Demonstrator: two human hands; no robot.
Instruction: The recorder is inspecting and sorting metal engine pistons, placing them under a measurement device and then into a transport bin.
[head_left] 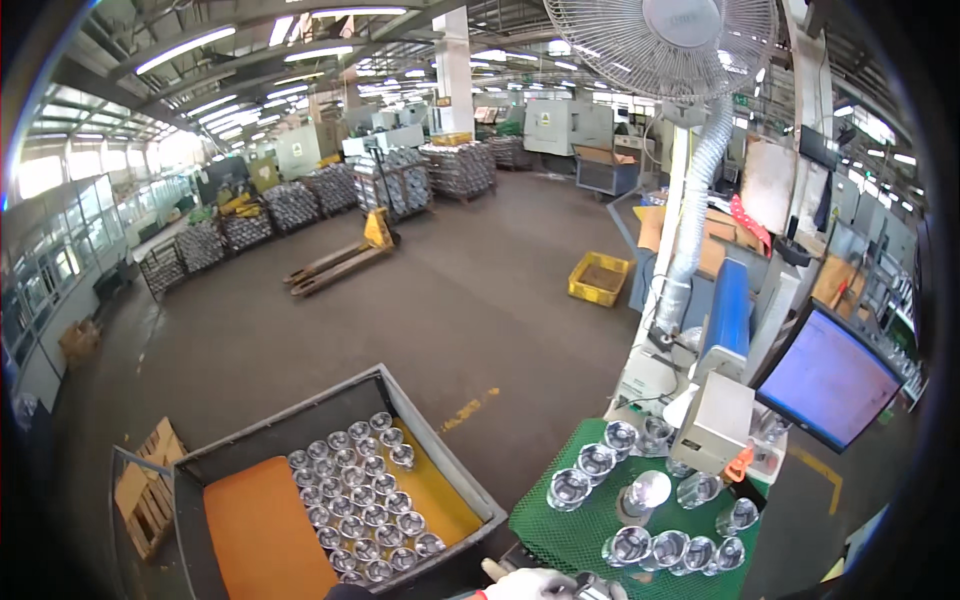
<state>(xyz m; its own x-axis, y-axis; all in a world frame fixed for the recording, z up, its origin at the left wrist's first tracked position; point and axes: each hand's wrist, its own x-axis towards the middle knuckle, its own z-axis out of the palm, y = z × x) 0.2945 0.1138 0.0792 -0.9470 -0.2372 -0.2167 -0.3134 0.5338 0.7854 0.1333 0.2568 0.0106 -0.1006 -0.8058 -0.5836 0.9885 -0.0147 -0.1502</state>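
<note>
At the bottom edge my left hand (532, 583), in a white glove with a red cuff, is closed at a shiny metal part (592, 586). The lower edge cuts off most of both. My right hand cannot be made out. Just beyond lies a green mesh mat (560, 535) on a workbench, with several shiny cup-shaped metal parts (632, 546) standing on it. One such part (648, 490) sits under the head of a boxy grey machine (715, 422) and is brightly lit. To the left, a grey bin (285, 412) holds rows of similar parts (350, 500).
Orange sheet (260, 530) covers the bin's left side. A tilted monitor (830, 375) and a large fan (670, 40) flank the machine. Farther off are a yellow crate (600, 278), a pallet jack (350, 255) and caged stacks of metal parts (395, 185). A wooden pallet (148, 490) leans at left.
</note>
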